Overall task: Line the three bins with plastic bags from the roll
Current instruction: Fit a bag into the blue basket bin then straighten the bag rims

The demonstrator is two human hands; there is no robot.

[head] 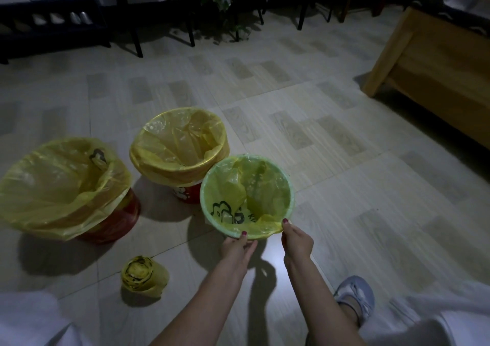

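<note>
Three bins stand on the tiled floor, each with a yellow plastic bag in it. A large red bin (111,221) is at the left, its bag draped loosely over the rim. Behind the centre stands a second red bin (188,193), bag folded over its rim. Nearest me is a small green bin (287,186) with a printed yellow bag (233,194) inside. My left hand (237,247) and my right hand (295,239) both pinch that bag's edge at the bin's near rim. The roll of yellow bags (141,275) lies on the floor to my left.
A wooden bed frame (434,80) fills the far right. Dark chair and table legs (191,27) and a plant line the back wall, with a shoe rack (53,19) at the far left. My grey shoe (356,296) and pale trouser legs are at the bottom.
</note>
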